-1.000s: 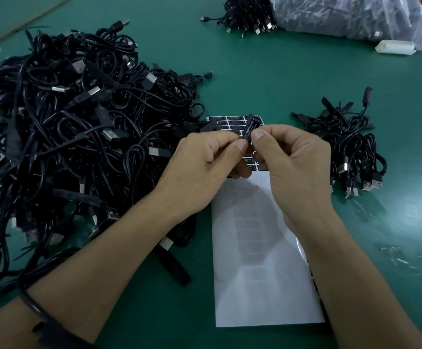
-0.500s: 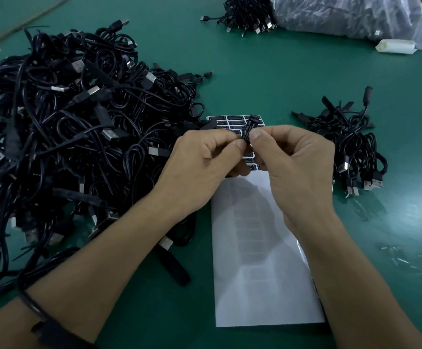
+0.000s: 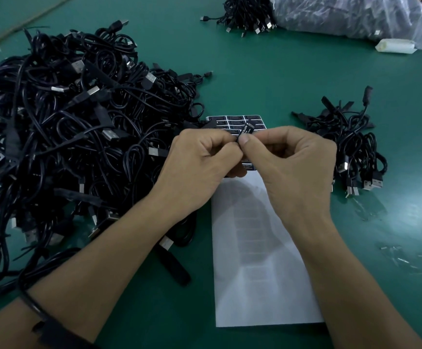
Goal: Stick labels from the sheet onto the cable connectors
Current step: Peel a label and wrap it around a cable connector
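Observation:
My left hand point(image 3: 200, 167) and my right hand point(image 3: 295, 165) meet thumb to thumb above the label sheet point(image 3: 263, 260). Between the fingertips they pinch a small black cable connector point(image 3: 246, 129) with a black label on it; its tip sticks up past my thumbs. The sheet is a long white backing strip lying lengthwise toward me. Its far end still carries rows of black labels point(image 3: 235, 120), partly hidden by my hands. The near part of the sheet is bare white.
A large tangled heap of black USB cables point(image 3: 74, 137) fills the left of the green table point(image 3: 255, 71). A smaller bunch of cables point(image 3: 351, 147) lies at the right. More cables point(image 3: 245, 16) and a clear plastic bag point(image 3: 351, 18) sit at the far edge.
The connector has tilted slightly and my thumbs have closed tighter together over it. Both hands stay in the same place above the sheet.

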